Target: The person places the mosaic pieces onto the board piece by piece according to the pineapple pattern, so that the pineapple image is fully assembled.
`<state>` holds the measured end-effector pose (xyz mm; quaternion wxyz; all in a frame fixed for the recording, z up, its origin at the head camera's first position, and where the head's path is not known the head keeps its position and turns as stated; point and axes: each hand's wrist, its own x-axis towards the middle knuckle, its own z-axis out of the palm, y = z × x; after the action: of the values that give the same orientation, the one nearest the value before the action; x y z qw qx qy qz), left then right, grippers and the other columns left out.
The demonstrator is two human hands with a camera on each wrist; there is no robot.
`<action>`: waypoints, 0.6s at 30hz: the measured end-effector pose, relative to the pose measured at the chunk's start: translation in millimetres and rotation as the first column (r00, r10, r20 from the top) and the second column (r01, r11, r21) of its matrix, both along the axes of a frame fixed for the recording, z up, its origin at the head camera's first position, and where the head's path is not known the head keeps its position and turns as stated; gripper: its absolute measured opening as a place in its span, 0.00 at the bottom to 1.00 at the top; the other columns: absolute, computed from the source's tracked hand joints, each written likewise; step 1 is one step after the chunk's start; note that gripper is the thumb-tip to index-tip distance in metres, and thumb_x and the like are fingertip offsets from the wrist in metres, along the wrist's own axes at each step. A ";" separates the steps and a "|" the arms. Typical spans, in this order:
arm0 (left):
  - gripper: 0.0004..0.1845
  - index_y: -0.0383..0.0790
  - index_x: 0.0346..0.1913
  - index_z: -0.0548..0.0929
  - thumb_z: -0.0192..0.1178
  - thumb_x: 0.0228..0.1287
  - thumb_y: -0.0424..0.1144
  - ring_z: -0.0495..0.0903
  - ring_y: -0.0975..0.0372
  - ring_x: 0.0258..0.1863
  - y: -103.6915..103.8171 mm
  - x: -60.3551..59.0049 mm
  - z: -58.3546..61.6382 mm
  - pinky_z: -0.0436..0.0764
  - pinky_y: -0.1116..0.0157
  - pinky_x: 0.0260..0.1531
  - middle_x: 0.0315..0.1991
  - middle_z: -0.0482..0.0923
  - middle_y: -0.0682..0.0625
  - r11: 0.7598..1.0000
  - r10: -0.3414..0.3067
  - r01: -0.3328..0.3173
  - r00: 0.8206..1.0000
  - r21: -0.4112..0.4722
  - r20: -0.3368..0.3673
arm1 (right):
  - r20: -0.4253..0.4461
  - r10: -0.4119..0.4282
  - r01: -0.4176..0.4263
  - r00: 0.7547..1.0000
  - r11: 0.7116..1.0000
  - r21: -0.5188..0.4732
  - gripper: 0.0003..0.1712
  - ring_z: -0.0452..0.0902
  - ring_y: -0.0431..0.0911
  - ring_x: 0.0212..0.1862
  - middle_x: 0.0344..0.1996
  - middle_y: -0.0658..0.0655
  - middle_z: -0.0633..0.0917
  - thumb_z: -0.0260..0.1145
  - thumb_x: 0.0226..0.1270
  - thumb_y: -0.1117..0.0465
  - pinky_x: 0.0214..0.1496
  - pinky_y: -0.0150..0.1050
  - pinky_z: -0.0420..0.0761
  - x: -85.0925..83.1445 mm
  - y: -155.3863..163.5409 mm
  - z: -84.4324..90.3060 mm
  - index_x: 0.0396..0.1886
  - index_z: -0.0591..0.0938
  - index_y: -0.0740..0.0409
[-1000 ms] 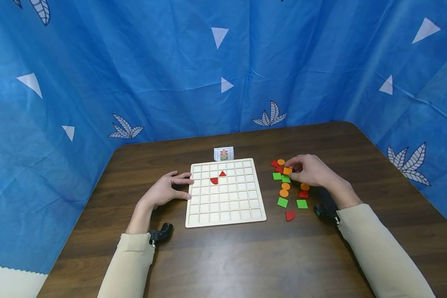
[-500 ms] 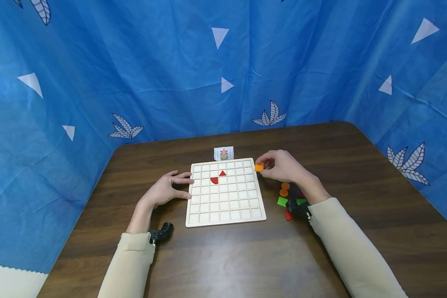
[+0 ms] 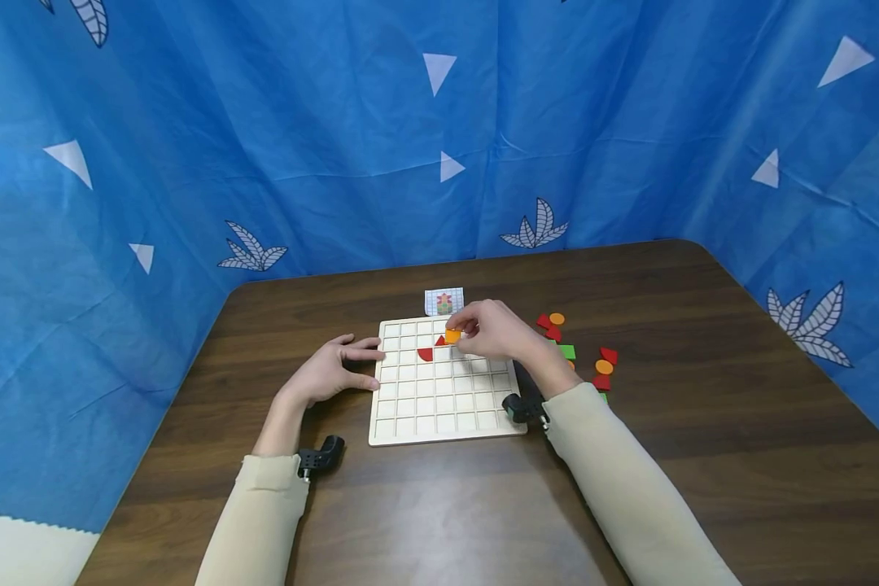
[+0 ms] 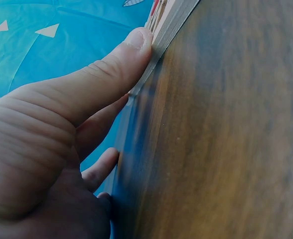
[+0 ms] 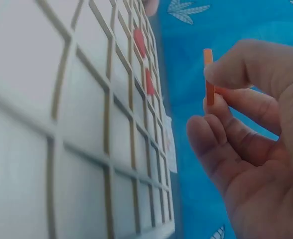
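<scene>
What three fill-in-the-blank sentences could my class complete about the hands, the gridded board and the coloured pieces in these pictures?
1. The right hand pinches a flat piece coloured ____.
2. The number of red pieces already lying in the wooden board is ____.
3. The left hand rests against the board's ____ edge.
4. The loose pieces lie on the table to the ____ of the board.

Missing words: orange; two; left; right

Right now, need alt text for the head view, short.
A right hand pinches an orange piece above the white grid board, beside two red pieces already set in it. The left hand rests at the board's left edge; loose colored pieces lie to the right.
</scene>
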<state>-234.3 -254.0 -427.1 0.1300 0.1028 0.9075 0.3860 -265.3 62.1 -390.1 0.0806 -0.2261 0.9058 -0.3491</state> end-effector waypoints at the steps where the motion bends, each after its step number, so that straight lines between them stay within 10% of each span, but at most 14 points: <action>1: 0.27 0.62 0.50 0.84 0.75 0.41 0.53 0.39 0.55 0.76 0.0 0.0 0.0 0.45 0.42 0.70 0.65 0.68 0.67 1.000 0.001 -0.001 1.000 0.000 0.001 | 0.009 -0.002 0.002 1.000 1.000 0.005 0.17 0.74 0.44 0.40 0.37 0.46 0.82 0.70 0.52 0.61 0.43 0.35 0.79 0.1 -3.1 -1.0 0.44 0.85 0.47; 18: 0.27 0.62 0.50 0.84 0.75 0.41 0.53 0.39 0.55 0.76 0.1 0.2 -1.1 0.45 0.43 0.71 0.65 0.69 0.67 1.000 -0.002 0.002 1.000 -0.002 -0.008 | -0.031 0.062 -0.059 0.998 0.992 0.110 0.18 0.73 0.44 0.39 0.37 0.49 0.84 0.62 0.52 0.67 0.43 0.36 0.76 5.7 -26.2 -16.9 0.44 0.85 0.52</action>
<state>-234.1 -253.9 -428.1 0.1268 0.1052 0.9083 0.3846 -259.5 35.9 -407.0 0.0880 -0.2547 0.9175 -0.2926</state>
